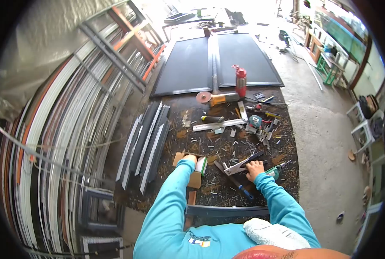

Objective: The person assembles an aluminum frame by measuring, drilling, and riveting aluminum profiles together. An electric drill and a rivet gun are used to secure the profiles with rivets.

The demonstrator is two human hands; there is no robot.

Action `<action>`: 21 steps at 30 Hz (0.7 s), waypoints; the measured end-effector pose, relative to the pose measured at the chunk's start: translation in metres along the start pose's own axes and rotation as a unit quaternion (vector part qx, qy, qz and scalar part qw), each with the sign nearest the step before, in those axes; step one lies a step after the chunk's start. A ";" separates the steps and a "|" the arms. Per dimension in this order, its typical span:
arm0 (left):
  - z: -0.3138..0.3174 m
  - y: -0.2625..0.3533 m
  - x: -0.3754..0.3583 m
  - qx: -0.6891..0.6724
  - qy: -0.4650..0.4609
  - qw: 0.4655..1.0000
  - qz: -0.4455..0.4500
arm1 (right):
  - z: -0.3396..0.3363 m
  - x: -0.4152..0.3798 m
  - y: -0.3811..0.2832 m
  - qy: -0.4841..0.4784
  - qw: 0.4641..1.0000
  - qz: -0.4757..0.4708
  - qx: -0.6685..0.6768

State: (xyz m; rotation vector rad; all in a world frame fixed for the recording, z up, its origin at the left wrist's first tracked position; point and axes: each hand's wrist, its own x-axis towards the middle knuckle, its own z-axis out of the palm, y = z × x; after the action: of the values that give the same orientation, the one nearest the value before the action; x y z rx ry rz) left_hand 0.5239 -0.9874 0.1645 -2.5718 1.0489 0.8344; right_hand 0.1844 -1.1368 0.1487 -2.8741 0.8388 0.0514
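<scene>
My left hand (pixel 191 158) reaches into a small open cardboard box (pixel 195 179), its fingers hidden behind the flaps and inside. A white and green carton (pixel 202 165) stands in the box's right side. My right hand (pixel 255 169) is closed over the black grip of a silver, two-handled tool (pixel 235 168) lying on the dark workbench (pixel 179 142). Just right of that hand is a green power drill (pixel 275 172), partly covered by the sleeve. A file with a blue handle (pixel 246 192) lies diagonally between the box and the two-handled tool.
Dark metal profiles (pixel 145 146) lie along the bench's left side, and another profile (pixel 227 210) at its near edge. Farther back are an angle grinder (pixel 218 99), a red bottle (pixel 241 82), a tape measure (pixel 255 121) and two dark panels (pixel 181 64). Racked bars (pixel 54 151) line the left.
</scene>
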 end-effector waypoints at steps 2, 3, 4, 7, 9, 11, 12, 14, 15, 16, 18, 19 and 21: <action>-0.007 0.004 -0.006 0.013 -0.011 1.000 -0.010 | 0.014 0.013 0.010 -0.008 0.998 -0.054 0.013; 0.003 -0.006 0.006 0.033 0.010 0.999 0.022 | 0.022 0.018 0.017 -0.001 0.995 -0.087 0.040; -0.010 -0.003 -0.012 0.071 0.014 0.996 0.056 | 0.022 0.020 0.025 0.000 0.985 -0.100 0.140; -0.026 -0.012 -0.030 0.178 0.127 0.968 0.125 | -0.045 0.019 0.014 0.074 0.973 -0.076 0.207; 0.002 -0.036 -0.009 -0.139 0.250 0.951 0.117 | -0.078 0.001 0.016 0.127 0.893 -0.077 0.424; 0.003 -0.050 -0.014 -0.156 0.359 0.897 0.207 | -0.112 -0.007 -0.001 0.110 0.786 -0.071 0.604; -0.002 -0.047 -0.030 -0.257 0.336 0.888 0.181 | -0.111 -0.013 -0.013 0.102 0.684 -0.045 0.721; -0.001 -0.045 -0.043 -0.315 0.312 0.885 0.143 | -0.122 -0.012 -0.033 0.114 0.653 0.010 0.749; 0.008 -0.048 -0.041 -0.304 0.300 0.894 0.132 | -0.122 -0.017 -0.040 0.119 0.635 0.038 0.763; 0.012 -0.049 -0.033 -0.293 0.293 0.902 0.121 | -0.115 -0.020 -0.042 0.086 0.604 0.050 0.791; 0.018 -0.050 -0.020 -0.271 0.297 0.906 0.131 | -0.097 -0.020 -0.044 0.017 0.539 0.067 0.840; 0.010 -0.048 -0.022 -0.273 0.272 0.916 0.116 | -0.090 -0.022 -0.047 -0.005 0.539 0.089 0.837; -0.003 -0.048 -0.022 -0.214 0.317 0.915 0.129 | -0.082 -0.030 -0.056 -0.038 0.573 0.095 0.813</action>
State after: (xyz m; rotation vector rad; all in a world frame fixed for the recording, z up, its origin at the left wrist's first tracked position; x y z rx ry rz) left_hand 0.5460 -0.9418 0.1799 -3.2412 1.5527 0.2763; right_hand 0.1890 -1.0864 0.2395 -0.9801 0.5558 -0.3695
